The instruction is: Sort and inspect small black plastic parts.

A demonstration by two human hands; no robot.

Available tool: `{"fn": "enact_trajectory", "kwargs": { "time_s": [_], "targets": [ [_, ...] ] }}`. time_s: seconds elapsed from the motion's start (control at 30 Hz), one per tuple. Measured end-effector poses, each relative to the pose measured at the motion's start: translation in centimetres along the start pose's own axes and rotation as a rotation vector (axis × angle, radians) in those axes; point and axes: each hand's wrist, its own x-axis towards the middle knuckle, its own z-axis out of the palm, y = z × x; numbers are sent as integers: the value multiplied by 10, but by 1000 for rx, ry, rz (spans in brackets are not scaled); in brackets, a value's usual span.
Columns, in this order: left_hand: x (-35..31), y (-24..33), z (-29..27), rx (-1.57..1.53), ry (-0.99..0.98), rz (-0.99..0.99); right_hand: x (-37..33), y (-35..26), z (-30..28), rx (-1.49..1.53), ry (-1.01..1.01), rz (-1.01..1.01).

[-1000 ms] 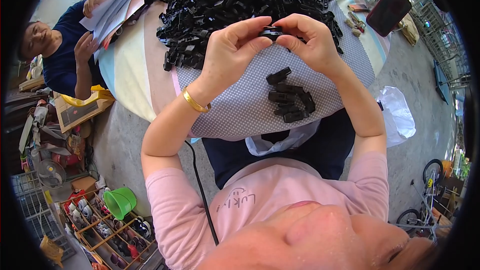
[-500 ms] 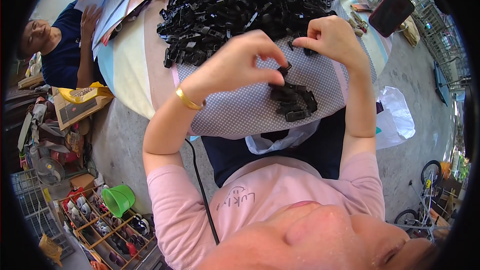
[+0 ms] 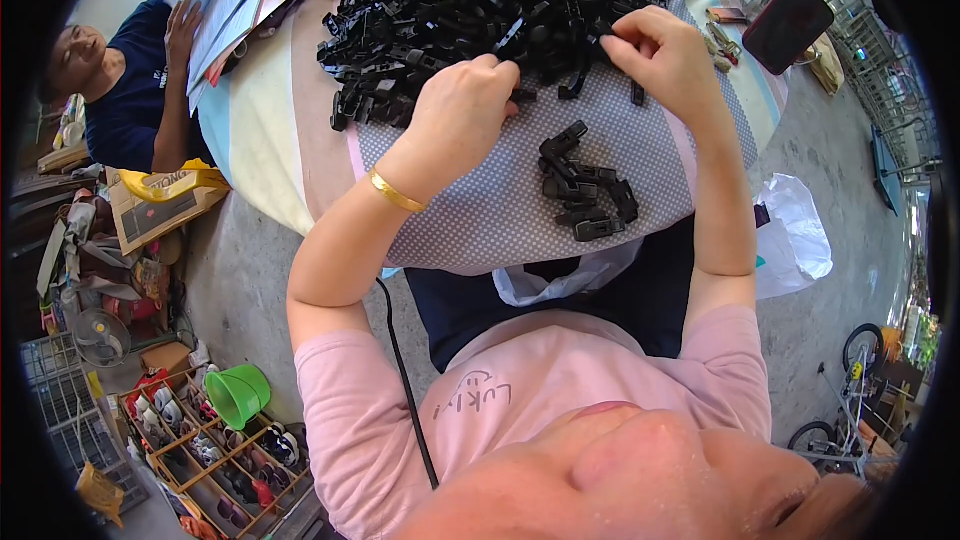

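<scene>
A large heap of small black plastic pieces (image 3: 440,10) covers the far part of the table. My left hand (image 3: 465,105), with a gold bangle at the wrist, is at the heap's near edge, fingers closed around a black piece (image 3: 523,95) that is mostly hidden. At the heap's right side, my right hand (image 3: 665,58) pinches thumb and forefinger at another black piece, its shape unclear. Between my forearms, nearer to me, a small group of similar black pieces (image 3: 598,190) lies on the dotted cloth (image 3: 470,210), apart from both hands.
A phone (image 3: 788,25) stands at the table's right edge beside small tools. Across to the left, another person (image 3: 140,90) holds papers (image 3: 235,10). White plastic bags (image 3: 790,235) hang by my lap and right side. A cable (image 3: 400,370) runs down my front.
My left hand has moved away from the small group back to the heap, leaving a black piece at the group's far end. My right hand has shifted slightly farther off, along the heap.
</scene>
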Motion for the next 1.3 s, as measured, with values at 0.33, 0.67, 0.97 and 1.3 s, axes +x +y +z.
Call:
{"fn": "enact_trajectory", "kwargs": {
  "time_s": [0.33, 0.67, 0.97, 1.3],
  "targets": [
    [21, -5, -6, -324, 303, -45, 3, -9, 16, 791, -70, 173],
    [21, 11, 12, 265, 226, -28, 1, -6, 20, 645, -25, 153],
    [20, 1, -2, -418, 335, -152, 1, -6, 23, 821, -90, 172],
    [19, 4, -1, -778, 364, -132, -3, -23, 28, 489, 40, -308]
  ]
}}
